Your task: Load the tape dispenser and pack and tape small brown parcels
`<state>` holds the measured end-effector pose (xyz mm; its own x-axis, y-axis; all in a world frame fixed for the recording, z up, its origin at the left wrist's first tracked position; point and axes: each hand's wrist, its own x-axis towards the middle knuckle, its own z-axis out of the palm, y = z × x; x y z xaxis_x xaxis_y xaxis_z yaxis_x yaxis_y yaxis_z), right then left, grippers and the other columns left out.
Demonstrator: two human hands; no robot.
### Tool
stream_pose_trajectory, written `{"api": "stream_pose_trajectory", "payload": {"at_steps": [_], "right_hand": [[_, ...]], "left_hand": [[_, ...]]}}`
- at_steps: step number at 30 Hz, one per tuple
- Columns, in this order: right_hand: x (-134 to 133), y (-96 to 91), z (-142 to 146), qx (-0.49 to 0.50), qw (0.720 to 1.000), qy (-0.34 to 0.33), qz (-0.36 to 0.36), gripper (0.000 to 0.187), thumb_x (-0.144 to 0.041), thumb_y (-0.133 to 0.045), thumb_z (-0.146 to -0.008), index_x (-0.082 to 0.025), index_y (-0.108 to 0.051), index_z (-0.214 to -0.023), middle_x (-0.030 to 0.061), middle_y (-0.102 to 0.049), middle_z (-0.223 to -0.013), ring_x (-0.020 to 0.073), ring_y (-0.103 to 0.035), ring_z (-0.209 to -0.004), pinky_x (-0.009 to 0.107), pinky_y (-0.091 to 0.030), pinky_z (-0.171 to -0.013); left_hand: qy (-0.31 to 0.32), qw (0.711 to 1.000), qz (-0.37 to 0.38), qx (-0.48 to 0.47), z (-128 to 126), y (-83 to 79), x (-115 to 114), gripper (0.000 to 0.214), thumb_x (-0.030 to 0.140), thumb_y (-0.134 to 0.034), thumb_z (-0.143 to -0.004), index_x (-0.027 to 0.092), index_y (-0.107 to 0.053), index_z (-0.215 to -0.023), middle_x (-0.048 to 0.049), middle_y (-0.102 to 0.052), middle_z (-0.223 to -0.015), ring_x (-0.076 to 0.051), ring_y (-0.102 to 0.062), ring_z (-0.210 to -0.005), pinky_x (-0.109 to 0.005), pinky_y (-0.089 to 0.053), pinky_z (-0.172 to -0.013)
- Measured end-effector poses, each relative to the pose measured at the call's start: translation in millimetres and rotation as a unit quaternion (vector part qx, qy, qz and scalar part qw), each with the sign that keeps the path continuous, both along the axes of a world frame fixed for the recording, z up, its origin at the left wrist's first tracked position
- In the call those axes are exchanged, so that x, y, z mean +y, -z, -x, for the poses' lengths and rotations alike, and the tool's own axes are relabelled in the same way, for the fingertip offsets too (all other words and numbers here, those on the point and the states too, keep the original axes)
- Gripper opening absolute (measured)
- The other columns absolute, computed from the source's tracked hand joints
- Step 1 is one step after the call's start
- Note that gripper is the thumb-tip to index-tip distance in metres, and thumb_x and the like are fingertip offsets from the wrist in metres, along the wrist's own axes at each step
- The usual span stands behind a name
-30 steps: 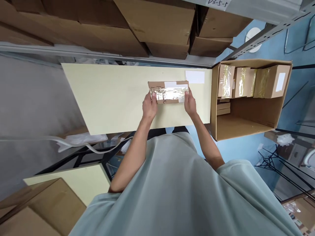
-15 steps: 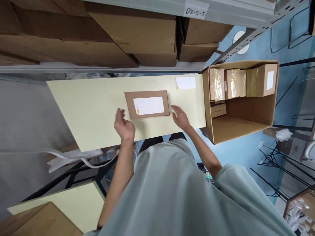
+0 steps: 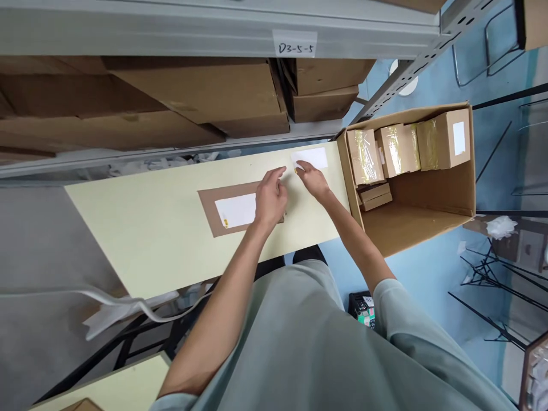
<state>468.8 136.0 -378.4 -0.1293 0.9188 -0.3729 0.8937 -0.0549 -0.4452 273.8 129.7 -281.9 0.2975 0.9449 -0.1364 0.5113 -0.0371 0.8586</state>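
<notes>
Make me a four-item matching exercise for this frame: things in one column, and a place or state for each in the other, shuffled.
Things
1. Flat brown package
2. Loose white slip
3. Open carton
4. Shelf tag

Places and states
A. Has taped boxes inside
B. Partly hidden by the left hand
C. Reads D3-5-5 in handwriting
D. Partly overlapped in view by the right hand

Right pairs
1-B, 2-D, 3-A, 4-C
</notes>
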Motion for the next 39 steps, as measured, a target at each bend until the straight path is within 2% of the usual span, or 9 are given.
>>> {"api": "stream_pose_trajectory", "payload": {"at_steps": [8,11,13,17,19,21,25,30,39], "right_hand": [[-8.3,7.1,5.9,0.042,0.996,0.052,-0.057,0.048,-0.005,-0.044,-0.114,-0.015,-0.075,-0.148,0.0179,-0.074,-0.16,0.0273,-0.077,-0.139,0.042,-0.066,-0.123],[-9.2,5.5,7.7,0.061,0.995,0.061,-0.049,0.039,-0.008,-0.049,-0.115,-0.015,-0.079,-0.139,0.0171,-0.077,-0.155,0.026,-0.077,-0.137,0.039,-0.066,-0.119],[-11.5,1.0,7.7,0.094,0.988,0.11,-0.058,0.029,-0.017,-0.055,-0.118,-0.019,-0.082,-0.127,0.0145,-0.081,-0.145,0.024,-0.078,-0.133,0.036,-0.065,-0.116],[-20.0,-15.1,-6.7,0.182,0.924,0.302,-0.15,0.032,-0.046,-0.059,-0.12,-0.021,-0.08,-0.116,0.0113,-0.083,-0.126,0.022,-0.08,-0.117,0.034,-0.065,-0.11],[-24.2,-24.4,-24.1,0.201,0.881,0.377,-0.203,0.044,-0.059,-0.057,-0.119,-0.02,-0.076,-0.124,0.0125,-0.082,-0.125,0.0227,-0.081,-0.114,0.036,-0.067,-0.106],[-27.0,-32.6,-45.3,0.197,0.864,0.407,-0.222,0.054,-0.069,-0.056,-0.116,-0.019,-0.073,-0.13,0.0136,-0.083,-0.126,0.0237,-0.081,-0.11,0.038,-0.068,-0.101],[-28.9,-44.7,-81.1,0.138,0.892,0.395,-0.173,0.061,-0.075,-0.046,-0.117,-0.022,-0.075,-0.122,0.0108,-0.084,-0.105,0.0256,-0.08,-0.092,0.042,-0.067,-0.093],[-32.5,-52.9,-97.2,0.059,0.904,0.406,-0.119,0.059,-0.068,-0.042,-0.121,-0.02,-0.074,-0.106,0.0091,-0.08,-0.086,0.0259,-0.077,-0.079,0.039,-0.061,-0.083],[-37.7,-48.5,-107.2,0.044,0.903,0.408,-0.129,0.064,-0.066,-0.034,-0.123,-0.023,-0.07,-0.091,0.0075,-0.073,-0.078,0.0253,-0.075,-0.077,0.037,-0.058,-0.081]], "left_hand": [[0.003,0.997,0.06,0.041,-15.3,16.7,4.2,0.056,0.018,-0.052,-0.099,0.021,-0.071,-0.151,-0.0143,-0.075,-0.155,-0.032,-0.076,-0.138,-0.051,-0.061,-0.126],[-0.024,0.995,0.072,0.061,-26.5,32.3,13.9,0.058,0.019,-0.056,-0.097,0.021,-0.069,-0.154,-0.0162,-0.075,-0.155,-0.035,-0.075,-0.14,-0.054,-0.059,-0.128],[-0.043,0.993,0.084,0.075,-33.3,43.5,19.7,0.061,0.019,-0.058,-0.097,0.02,-0.067,-0.157,-0.018,-0.074,-0.156,-0.037,-0.075,-0.14,-0.055,-0.059,-0.127],[-0.022,0.993,0.073,0.095,-47.4,61.4,26.1,0.067,0.021,-0.058,-0.098,0.021,-0.059,-0.165,-0.0186,-0.064,-0.169,-0.038,-0.065,-0.156,-0.057,-0.052,-0.136],[0.035,0.993,0.04,0.106,-57.0,68.4,28.6,0.067,0.022,-0.059,-0.099,0.023,-0.059,-0.166,-0.0166,-0.059,-0.175,-0.037,-0.056,-0.165,-0.057,-0.043,-0.143],[0.104,0.987,0.013,0.125,-69.2,75.4,33.5,0.066,0.023,-0.061,-0.099,0.023,-0.06,-0.165,-0.0167,-0.055,-0.18,-0.037,-0.048,-0.172,-0.058,-0.036,-0.147],[0.217,0.963,-0.015,0.157,-96.6,90.1,52.9,0.07,0.023,-0.065,-0.098,0.017,-0.058,-0.167,-0.0195,-0.04,-0.189,-0.042,-0.031,-0.18,-0.067,-0.026,-0.148],[0.31,0.932,-0.006,0.191,-116.0,103.3,76.1,0.074,0.022,-0.059,-0.103,0.008,-0.048,-0.175,-0.0239,-0.029,-0.192,-0.046,-0.022,-0.182,-0.07,-0.02,-0.148],[0.343,0.919,-0.006,0.194,-113.7,111.4,77.7,0.078,0.02,-0.049,-0.105,0.006,-0.039,-0.181,-0.0219,-0.026,-0.193,-0.046,-0.013,-0.184,-0.073,-0.014,-0.149]]}}
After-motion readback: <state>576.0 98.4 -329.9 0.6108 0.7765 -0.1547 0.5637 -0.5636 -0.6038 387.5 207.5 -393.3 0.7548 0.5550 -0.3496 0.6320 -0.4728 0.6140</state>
